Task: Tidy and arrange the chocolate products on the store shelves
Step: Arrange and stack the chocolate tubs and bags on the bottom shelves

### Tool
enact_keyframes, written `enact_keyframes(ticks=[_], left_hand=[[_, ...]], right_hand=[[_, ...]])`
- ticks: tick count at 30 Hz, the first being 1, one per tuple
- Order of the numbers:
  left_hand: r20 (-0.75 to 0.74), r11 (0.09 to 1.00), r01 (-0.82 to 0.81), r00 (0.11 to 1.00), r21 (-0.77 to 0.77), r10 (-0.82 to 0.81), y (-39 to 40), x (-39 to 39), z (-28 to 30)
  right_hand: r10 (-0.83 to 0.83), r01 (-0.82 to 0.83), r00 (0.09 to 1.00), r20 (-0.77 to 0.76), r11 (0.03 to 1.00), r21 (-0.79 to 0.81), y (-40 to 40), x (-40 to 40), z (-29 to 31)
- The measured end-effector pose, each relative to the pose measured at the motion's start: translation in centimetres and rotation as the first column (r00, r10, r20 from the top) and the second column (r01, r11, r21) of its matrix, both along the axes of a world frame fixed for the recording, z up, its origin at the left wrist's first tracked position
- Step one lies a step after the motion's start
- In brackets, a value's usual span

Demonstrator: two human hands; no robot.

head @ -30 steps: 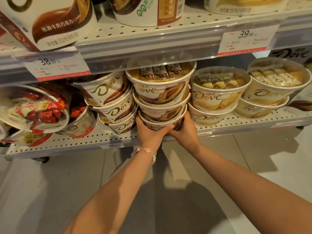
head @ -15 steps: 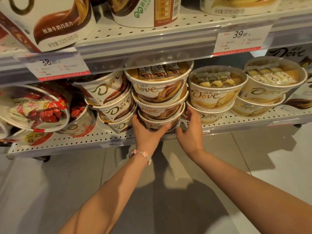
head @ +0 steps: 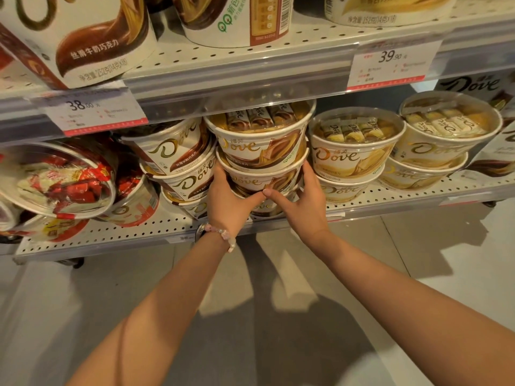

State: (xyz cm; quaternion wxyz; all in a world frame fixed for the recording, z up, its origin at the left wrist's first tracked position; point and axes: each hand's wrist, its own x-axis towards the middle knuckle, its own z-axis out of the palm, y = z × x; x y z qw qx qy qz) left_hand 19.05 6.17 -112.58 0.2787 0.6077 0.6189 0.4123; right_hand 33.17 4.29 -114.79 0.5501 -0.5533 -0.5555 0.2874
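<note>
My bare arms reach forward, left hand and right hand cupped side by side, thumb tips touching, fingers curled away.

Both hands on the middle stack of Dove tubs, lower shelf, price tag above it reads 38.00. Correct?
Not quite. The left hand and right hand do hold the middle stack, but the 38.00 tag hangs further left; no tag sits directly above it. Head view shows it.

The centre stack of tubs stood nearly touching the upper shelf rail, flanked closely by the tilted brown stack on the left and the yellow stack on the right, leaving free access only from the open aisle floor in front.
</note>
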Motion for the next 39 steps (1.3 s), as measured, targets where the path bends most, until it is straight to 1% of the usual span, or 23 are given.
enact_keyframes(ticks=[2,5,9,14,16,18,19,21,22,24,26,28,31,35,39], left_hand=[[-0.029,0.999,-0.040,0.999,0.025,0.041,-0.2,0.3,-0.1],[-0.036,0.993,-0.102,0.994,0.055,0.104,-0.3,0.7,-0.3],[-0.036,0.988,-0.144,0.989,0.055,0.146,-0.1,1.0,-0.7],[-0.045,0.990,-0.136,0.990,0.035,0.137,-0.1,0.9,-0.5],[-0.061,0.990,-0.135,0.989,0.046,0.137,-0.5,1.1,-0.2],[-0.053,0.982,-0.157,0.985,0.104,0.163,-1.3,1.5,0.1],[-0.031,0.973,-0.179,0.982,0.145,0.186,-1.8,1.8,0.2],[0.034,0.950,-0.233,0.972,0.209,0.231,-2.6,2.1,0.5],[0.064,0.942,-0.247,0.969,0.227,0.239,-2.8,2.1,0.8],[0.113,0.948,-0.227,0.972,0.222,0.206,-2.6,2.0,1.6],[0.153,0.972,-0.148,0.981,0.184,0.121,-1.8,1.7,2.6],[0.170,0.985,-0.049,0.985,0.162,0.021,-0.8,1.2,3.3],[0.189,0.991,0.048,0.979,0.125,-0.072,-0.1,0.6,3.8],[0.255,0.990,-0.004,0.966,0.141,-0.033,-0.4,0.6,4.0],[0.266,0.985,-0.078,0.963,0.156,0.034,-0.7,1.2,4.0]], right_hand=[[0.018,-0.018,1.000,-0.020,1.000,-0.005,0.2,0.2,0.0],[0.059,-0.060,0.998,-0.029,0.997,-0.044,0.6,0.8,0.0],[0.092,-0.089,0.994,0.050,0.994,-0.066,0.9,1.1,0.3],[0.109,-0.105,0.989,0.102,0.994,-0.044,0.7,1.2,0.8],[0.041,-0.040,0.996,0.078,0.999,-0.023,0.0,0.8,0.8],[-0.126,0.123,0.985,0.115,0.992,0.037,-0.9,0.2,0.9],[-0.195,0.184,0.971,0.138,0.979,0.093,-1.2,-0.1,1.1],[-0.263,0.238,0.956,0.130,0.954,0.182,-1.3,-0.6,2.1],[-0.271,0.245,0.955,0.121,0.950,0.196,-1.1,-0.7,2.8],[-0.227,0.209,0.965,0.131,0.968,0.140,-0.4,-0.7,4.4],[-0.138,0.133,0.979,0.152,0.990,0.042,0.3,-0.4,5.5],[-0.074,0.078,0.991,0.108,0.997,-0.028,0.8,-0.1,6.2],[-0.015,0.016,0.999,0.044,0.999,-0.033,1.2,0.3,6.4],[-0.001,0.001,0.999,0.047,1.000,0.004,1.6,0.5,6.1],[0.048,-0.049,0.996,0.078,0.999,0.015,1.7,0.8,5.7]])
